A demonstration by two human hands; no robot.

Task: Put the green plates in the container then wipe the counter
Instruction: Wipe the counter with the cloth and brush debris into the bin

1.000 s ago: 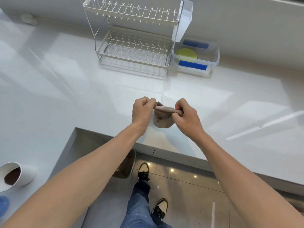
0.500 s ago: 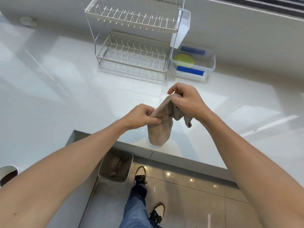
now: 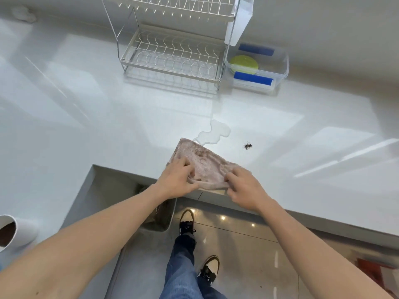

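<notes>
On counter [image 3: 291, 134], cloth [image 3: 199, 162] spread flat beside puddle [image 3: 212, 133] and dark crumbs [image 3: 247, 145]. Left hand [image 3: 178, 180] pinching its near-left edge; right hand [image 3: 243, 187] gripping near-right corner. Green plates [image 3: 244, 63] inside clear container [image 3: 280, 67] beside rack [image 3: 172, 55]. No readable writing. Cup [image 3: 17, 231] cropped at left edge.

Empty wire dish rack [image 3: 172, 50], tipped cup [image 3: 15, 231]
</notes>
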